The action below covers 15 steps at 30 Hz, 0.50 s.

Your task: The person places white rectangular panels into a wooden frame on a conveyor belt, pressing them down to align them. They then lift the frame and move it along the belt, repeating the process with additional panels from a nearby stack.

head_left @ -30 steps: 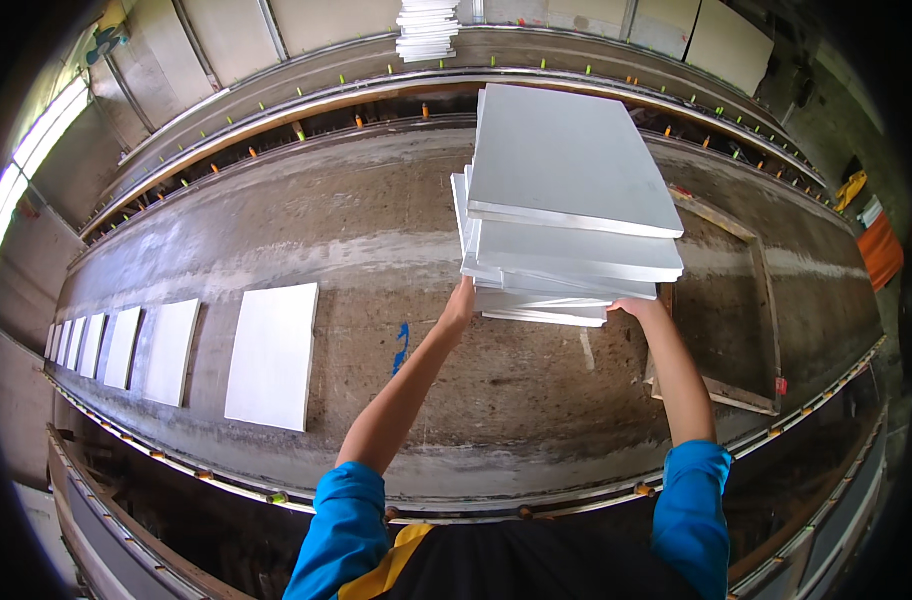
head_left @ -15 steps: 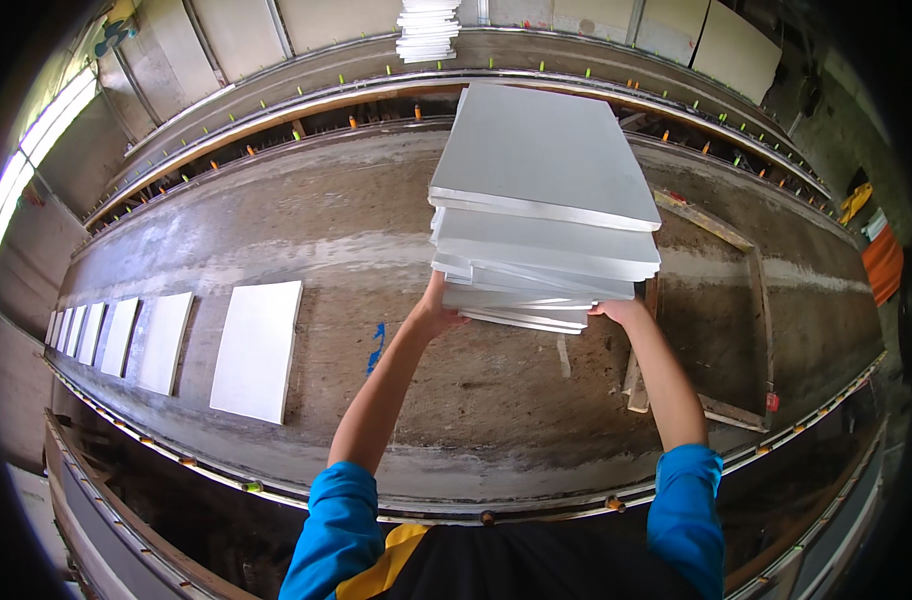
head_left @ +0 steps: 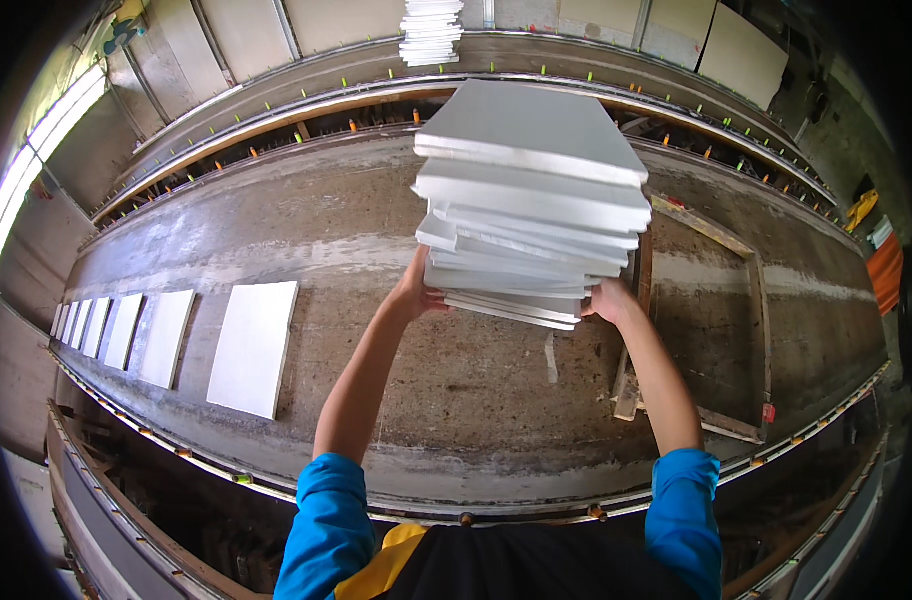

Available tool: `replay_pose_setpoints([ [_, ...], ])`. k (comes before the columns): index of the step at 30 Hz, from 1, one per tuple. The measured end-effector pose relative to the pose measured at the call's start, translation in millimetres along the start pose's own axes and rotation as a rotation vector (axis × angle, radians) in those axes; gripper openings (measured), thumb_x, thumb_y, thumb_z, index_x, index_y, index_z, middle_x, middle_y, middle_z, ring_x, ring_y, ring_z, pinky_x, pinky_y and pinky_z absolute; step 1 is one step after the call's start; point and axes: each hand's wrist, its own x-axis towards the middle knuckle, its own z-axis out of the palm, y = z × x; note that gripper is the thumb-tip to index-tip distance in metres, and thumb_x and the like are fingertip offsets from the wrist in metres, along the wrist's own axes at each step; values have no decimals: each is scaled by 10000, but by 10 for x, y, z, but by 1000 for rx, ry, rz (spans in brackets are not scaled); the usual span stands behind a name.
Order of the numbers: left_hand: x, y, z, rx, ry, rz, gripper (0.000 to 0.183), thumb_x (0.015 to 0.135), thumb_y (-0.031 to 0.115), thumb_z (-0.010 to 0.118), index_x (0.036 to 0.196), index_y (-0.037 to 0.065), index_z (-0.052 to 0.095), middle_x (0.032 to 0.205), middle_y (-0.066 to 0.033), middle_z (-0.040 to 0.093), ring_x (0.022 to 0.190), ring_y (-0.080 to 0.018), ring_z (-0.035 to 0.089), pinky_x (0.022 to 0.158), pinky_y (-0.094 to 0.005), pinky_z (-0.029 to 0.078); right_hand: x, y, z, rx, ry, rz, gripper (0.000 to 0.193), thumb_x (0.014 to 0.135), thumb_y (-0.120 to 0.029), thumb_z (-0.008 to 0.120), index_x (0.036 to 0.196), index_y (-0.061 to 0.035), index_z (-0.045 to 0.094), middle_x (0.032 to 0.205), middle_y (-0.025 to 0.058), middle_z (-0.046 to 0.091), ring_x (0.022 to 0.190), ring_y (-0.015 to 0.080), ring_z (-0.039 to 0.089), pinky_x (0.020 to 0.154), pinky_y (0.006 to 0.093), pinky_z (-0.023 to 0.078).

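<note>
A tall, uneven stack of white rectangular panels stands over the long worktable, its layers jutting out at different depths. My left hand grips the near left side of the stack low down, with some fingers hidden beside the panels. Opposite it, my right hand holds the near right corner, its thumb against the lower panels. Whether the bottom panel rests on the table or is lifted off it, I cannot tell. To the left, single white panels lie in a spaced row along the near edge.
Right of the stack, a worn wooden frame lies flat on the table. Orange and green pegs line the table's far rail. Another pile of white panels stands on the surface beyond. An orange cloth hangs at the far right.
The stack has shifted slightly left and tipped so that more of its near edges show. Both my hands moved with it, the left one leftward and a little farther away.
</note>
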Motion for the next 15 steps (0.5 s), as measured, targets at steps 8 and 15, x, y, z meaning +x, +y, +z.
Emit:
replay_pose_setpoints([
  [8, -22, 134, -167, 23, -12, 28, 968, 676, 765, 356, 1317, 45, 264, 1231, -283, 358, 1035, -406, 460, 815, -486, 431, -66, -286, 447, 792, 139, 81, 453, 819, -465, 441, 1099, -112, 492, 1083, 47, 510, 941, 243, 483, 739, 460, 419],
  [15, -246, -38, 7, -385, 261, 299, 954, 705, 683, 474, 1365, 97, 112, 1372, -254, 91, 1248, -365, 204, 995, -459, 237, -61, -533, 1091, 908, 249, -14, 693, 770, -637, 405, 1260, -148, 374, 1231, 26, 426, 1132, 183, 394, 904, 374, 337],
])
